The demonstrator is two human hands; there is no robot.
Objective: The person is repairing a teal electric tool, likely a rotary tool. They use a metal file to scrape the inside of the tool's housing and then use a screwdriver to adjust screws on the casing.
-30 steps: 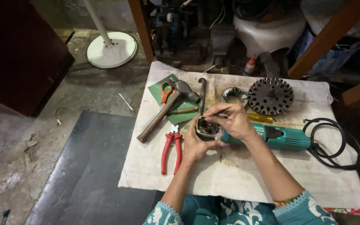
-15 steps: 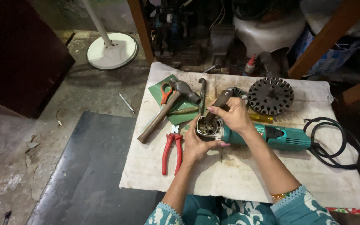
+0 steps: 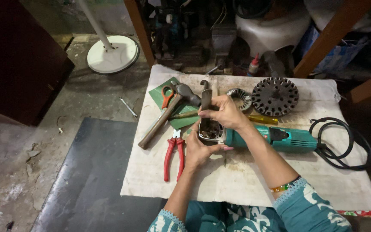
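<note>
Two hands meet at the grinder (image 3: 275, 138) on a white cloth (image 3: 237, 184). Left hand (image 3: 196, 150) cups the open gear head from below, fingers curled around it. Right hand (image 3: 226, 112) grips a dark flat tool (image 3: 206, 103), its tip set into the head. Grinder lies flat mid-cloth, long axis left to right, head pointing left, cord (image 3: 344, 146) coiled at right. Concrete floor (image 3: 18, 172) surrounds.

Just left of the hands lie red-handled pliers (image 3: 173, 157) and a wooden-handled hammer (image 3: 165, 117) on a green mat (image 3: 159, 92); beyond them sits a black slotted disc (image 3: 275, 96); a white round fan base (image 3: 113, 53) stands far left
</note>
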